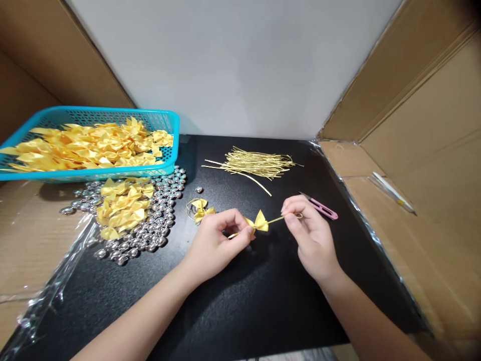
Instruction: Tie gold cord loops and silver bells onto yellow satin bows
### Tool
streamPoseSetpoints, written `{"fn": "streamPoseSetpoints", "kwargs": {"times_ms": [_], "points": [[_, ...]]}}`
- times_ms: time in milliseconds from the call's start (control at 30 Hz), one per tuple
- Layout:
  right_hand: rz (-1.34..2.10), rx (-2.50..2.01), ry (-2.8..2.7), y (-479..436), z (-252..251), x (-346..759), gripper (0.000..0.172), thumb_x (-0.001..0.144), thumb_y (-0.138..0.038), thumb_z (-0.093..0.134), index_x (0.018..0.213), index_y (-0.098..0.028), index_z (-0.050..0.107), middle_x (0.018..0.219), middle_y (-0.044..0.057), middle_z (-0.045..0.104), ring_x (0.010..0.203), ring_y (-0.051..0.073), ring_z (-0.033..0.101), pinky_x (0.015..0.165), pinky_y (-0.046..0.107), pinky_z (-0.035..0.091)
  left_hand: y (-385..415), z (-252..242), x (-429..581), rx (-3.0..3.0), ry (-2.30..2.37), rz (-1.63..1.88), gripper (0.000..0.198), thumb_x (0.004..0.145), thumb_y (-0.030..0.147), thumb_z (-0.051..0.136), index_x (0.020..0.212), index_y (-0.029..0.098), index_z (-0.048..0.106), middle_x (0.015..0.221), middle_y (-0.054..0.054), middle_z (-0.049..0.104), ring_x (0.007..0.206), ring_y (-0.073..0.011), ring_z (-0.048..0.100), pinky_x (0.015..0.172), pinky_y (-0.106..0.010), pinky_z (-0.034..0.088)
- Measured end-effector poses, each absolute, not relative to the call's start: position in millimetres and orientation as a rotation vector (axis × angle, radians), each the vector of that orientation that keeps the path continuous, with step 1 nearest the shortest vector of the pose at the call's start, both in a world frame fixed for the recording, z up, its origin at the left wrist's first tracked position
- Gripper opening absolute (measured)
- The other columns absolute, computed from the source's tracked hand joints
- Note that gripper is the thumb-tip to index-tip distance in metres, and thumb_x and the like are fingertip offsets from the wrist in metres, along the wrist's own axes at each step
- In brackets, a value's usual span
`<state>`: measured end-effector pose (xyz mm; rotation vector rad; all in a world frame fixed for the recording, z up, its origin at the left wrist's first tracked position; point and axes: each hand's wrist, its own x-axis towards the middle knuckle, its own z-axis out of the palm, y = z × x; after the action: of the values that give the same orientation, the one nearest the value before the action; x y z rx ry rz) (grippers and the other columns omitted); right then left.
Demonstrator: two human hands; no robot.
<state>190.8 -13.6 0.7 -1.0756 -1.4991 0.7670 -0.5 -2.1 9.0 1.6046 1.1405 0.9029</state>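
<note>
Between thumb and fingers, my left hand (223,238) pinches a yellow ribbon bow (260,223) above the black table. A thin gold cord (277,219) runs from the bow to my right hand (310,233), whose thumb and fingertips are closed on it near a small loop at the end. Just beyond my left hand lie more yellow bows (201,208) with looped cord, and a single silver bead (199,190). Farther back is a bundle of cut gold cords (259,163). A pink craft knife (323,208) lies just behind my right hand.
A turquoise basket (176,145) full of yellow bows stands at the back left. In front of it, many silver beads (154,235) surround a pile of yellow bows (122,210). Cardboard walls flank the table; white tweezers or a similar slim tool (393,191) lie on the right cardboard.
</note>
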Motion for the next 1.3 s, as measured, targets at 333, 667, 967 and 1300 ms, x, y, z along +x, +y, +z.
{"fn": "streamPoseSetpoints", "kwargs": {"times_ms": [333,667,967,1300], "points": [[1.158,-1.001,-1.266,-12.7,-4.3,189.3,0.012,0.094,-0.030,0.055,0.087,-0.022,0.059,0.087,0.002,0.068,0.087,0.017,0.064,0.084,0.032,0.051,-1.7,6.5,-1.0,1.539,1.067,0.825,0.018,0.081,0.022,0.061,0.064,0.016,0.057,0.060,-0.001,0.068,0.054,-0.0111,0.061,0.056,-0.021,0.048],[1.292,-1.118,-1.004,-9.6,-1.0,183.1,0.020,0.082,-0.037,0.065,0.076,-0.020,0.058,0.076,0.002,0.067,0.074,0.016,0.062,0.076,0.032,0.053,-0.7,6.2,0.0,1.479,0.981,0.742,0.019,0.081,0.023,0.062,0.064,0.016,0.057,0.060,-0.001,0.067,0.055,-0.0107,0.059,0.057,-0.022,0.046],[1.316,-0.996,-1.060,-11.8,2.9,187.1,0.017,0.086,-0.033,0.060,0.077,-0.020,0.057,0.076,0.002,0.066,0.070,0.015,0.062,0.070,0.030,0.053,-1.3,6.4,3.7,1.222,0.957,0.758,0.015,0.080,0.024,0.062,0.068,0.016,0.058,0.065,0.000,0.065,0.060,-0.0096,0.060,0.059,-0.020,0.049],[1.371,-0.889,-1.145,-18.6,0.2,186.5,0.014,0.095,-0.031,0.057,0.084,-0.021,0.057,0.079,-0.002,0.068,0.065,0.009,0.063,0.062,0.022,0.047,-5.4,-0.8,5.6,1.350,0.997,0.628,0.011,0.075,0.022,0.060,0.067,0.015,0.058,0.063,0.000,0.060,0.058,-0.0114,0.053,0.057,-0.024,0.043]]}}
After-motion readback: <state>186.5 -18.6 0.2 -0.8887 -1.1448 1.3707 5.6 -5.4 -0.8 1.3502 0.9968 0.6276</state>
